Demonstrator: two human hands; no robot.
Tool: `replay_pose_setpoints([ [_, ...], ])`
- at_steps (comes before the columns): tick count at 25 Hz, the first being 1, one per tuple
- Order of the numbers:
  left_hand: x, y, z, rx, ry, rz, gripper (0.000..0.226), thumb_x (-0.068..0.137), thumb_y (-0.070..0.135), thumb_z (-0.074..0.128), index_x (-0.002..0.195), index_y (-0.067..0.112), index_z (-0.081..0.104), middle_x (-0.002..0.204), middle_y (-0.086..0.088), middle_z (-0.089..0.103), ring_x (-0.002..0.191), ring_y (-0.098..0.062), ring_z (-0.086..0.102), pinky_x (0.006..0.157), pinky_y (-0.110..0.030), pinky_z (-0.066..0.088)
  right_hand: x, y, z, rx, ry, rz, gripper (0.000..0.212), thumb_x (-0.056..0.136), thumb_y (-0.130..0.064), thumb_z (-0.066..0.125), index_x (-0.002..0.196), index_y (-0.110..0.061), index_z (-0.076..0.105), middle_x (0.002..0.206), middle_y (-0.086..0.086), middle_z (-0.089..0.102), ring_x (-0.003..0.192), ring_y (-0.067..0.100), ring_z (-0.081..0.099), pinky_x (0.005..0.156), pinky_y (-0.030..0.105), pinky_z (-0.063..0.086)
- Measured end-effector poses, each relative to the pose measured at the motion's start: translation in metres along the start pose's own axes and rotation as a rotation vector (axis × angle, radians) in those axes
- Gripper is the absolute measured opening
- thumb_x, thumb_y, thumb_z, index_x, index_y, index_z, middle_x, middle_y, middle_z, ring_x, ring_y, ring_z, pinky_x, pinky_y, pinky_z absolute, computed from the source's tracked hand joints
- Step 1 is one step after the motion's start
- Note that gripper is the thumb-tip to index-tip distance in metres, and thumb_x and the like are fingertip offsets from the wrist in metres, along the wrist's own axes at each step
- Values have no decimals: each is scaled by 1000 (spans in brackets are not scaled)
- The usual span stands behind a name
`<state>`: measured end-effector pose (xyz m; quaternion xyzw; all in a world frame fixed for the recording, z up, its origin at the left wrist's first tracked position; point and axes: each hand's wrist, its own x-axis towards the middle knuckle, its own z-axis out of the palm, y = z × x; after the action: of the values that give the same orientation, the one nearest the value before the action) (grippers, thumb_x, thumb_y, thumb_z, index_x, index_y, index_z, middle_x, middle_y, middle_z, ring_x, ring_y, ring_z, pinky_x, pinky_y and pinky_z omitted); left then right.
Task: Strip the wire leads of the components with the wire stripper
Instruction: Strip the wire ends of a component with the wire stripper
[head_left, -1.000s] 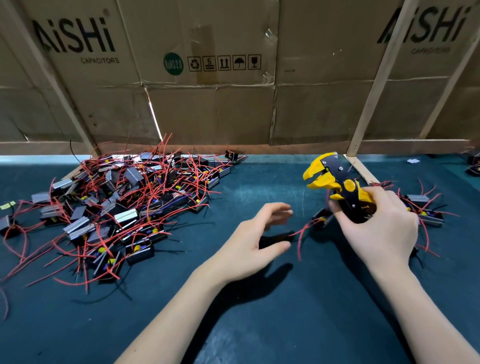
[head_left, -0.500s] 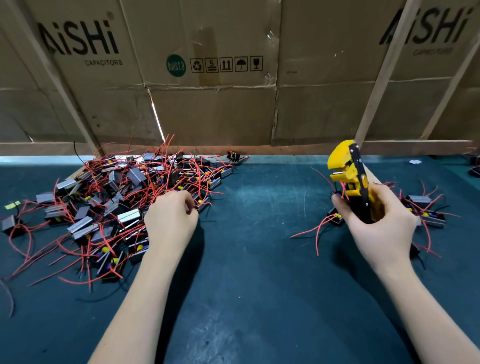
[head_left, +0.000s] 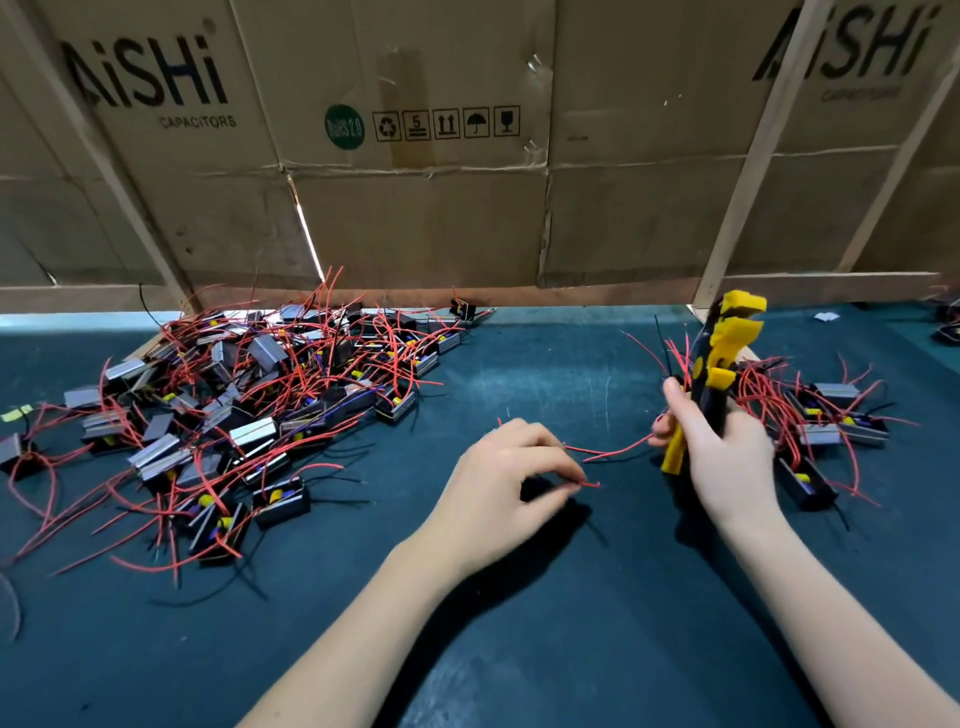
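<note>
My right hand (head_left: 724, 457) grips the yellow and black wire stripper (head_left: 719, 364) upright, jaws pointing up toward the back wall. My left hand (head_left: 506, 483) is over the middle of the mat and holds a dark component, mostly hidden under the palm; its red wire lead (head_left: 589, 485) sticks out from my fingertips to the right. Another red lead (head_left: 613, 451) runs from that hand toward the stripper handles. A big heap of black components with red leads (head_left: 234, 415) lies at the left.
A smaller pile of components with red leads (head_left: 826, 421) lies just right of my right hand. The dark green mat (head_left: 519, 649) covers the table. Cardboard sheets and wooden slats (head_left: 415, 208) close off the back edge.
My left hand has come back from the left heap to the centre, now holding a component with its leads. My right hand stayed in place, turning the stripper slightly.
</note>
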<state>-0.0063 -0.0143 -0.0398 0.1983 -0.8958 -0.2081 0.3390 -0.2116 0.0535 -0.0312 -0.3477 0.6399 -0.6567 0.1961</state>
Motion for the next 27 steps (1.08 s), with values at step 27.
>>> replay_pose_setpoints([
  [27,1,-52,-36,120,272,-615,19,81,28,78,80,13,68,77,4,68,70,-14,60,72,-28,46,0,2,-13,-417,7,-183,36,73,-57,75,80,-24,62,69,-9,61,64,3,52,64,15,40],
])
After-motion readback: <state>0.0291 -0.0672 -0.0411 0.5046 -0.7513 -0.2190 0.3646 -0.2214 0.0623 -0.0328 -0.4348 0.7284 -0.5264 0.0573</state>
